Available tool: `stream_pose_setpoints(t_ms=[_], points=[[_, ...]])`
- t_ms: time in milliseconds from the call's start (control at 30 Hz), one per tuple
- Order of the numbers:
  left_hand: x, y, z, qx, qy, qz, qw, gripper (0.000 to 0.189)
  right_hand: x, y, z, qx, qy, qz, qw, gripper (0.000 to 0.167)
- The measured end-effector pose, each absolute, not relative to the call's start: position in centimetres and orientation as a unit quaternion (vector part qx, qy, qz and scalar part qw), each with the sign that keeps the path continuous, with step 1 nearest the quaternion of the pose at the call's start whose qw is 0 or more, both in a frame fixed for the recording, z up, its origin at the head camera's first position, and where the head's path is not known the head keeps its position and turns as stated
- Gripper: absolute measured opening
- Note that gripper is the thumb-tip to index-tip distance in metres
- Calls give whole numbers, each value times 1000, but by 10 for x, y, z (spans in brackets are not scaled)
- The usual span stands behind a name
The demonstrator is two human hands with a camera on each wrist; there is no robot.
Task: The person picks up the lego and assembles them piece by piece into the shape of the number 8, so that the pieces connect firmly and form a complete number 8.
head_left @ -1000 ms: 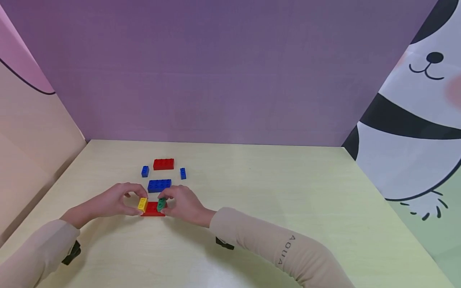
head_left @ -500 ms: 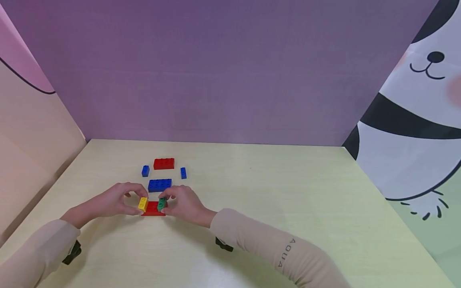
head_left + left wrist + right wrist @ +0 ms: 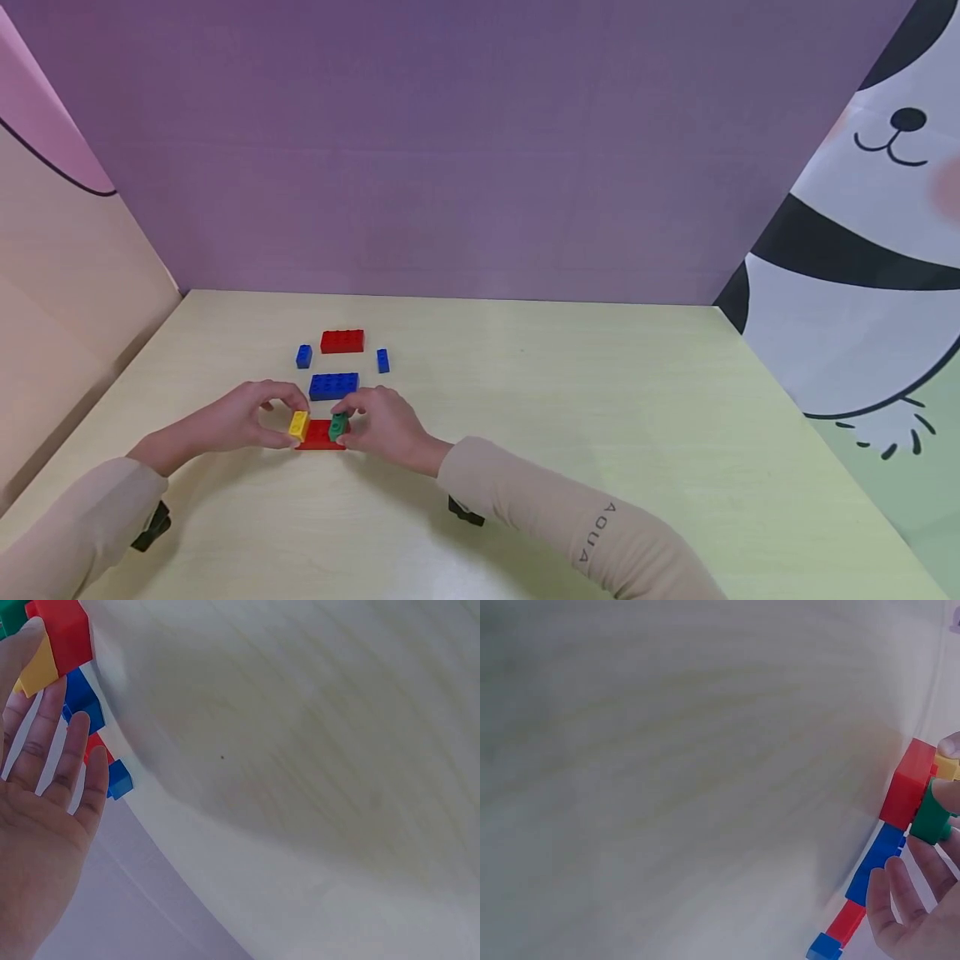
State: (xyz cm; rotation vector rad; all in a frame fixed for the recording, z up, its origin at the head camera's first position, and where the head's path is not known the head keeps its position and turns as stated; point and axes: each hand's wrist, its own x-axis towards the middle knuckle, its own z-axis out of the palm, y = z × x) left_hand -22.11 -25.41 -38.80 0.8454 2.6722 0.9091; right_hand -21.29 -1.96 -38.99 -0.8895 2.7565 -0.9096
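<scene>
My left hand (image 3: 243, 417) pinches a small yellow brick (image 3: 298, 426) between thumb and index finger, at the left end of a red brick (image 3: 319, 437). On the right end of that red brick, a small green brick (image 3: 338, 427) is pinched by my right hand (image 3: 390, 429). Both small bricks are on top of the red brick's studs; whether they are fully pressed down I cannot tell. In the left wrist view the yellow brick (image 3: 39, 669) sits against the red brick's studded face. The right wrist view has the green brick (image 3: 930, 816) against the red brick (image 3: 910, 784).
Just behind the hands lies a blue brick (image 3: 333, 387). Farther back is another red brick (image 3: 342, 342), flanked by a small blue brick (image 3: 303, 357) on the left and a narrow blue brick (image 3: 382, 361) on the right. A purple wall (image 3: 450, 167) rises behind the table (image 3: 600, 417).
Both hands keep their pinch on the yellow and green bricks in nearly the same place. The whole head view shifts very slightly; no brick visibly moves.
</scene>
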Motion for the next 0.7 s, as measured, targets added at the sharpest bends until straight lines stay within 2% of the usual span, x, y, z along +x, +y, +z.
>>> stream_pose_setpoints(t_ms=[700], points=[[-221,-254,-387,285,902,307,102,38,-215,-21,-393,-275,906,-314,64,32]])
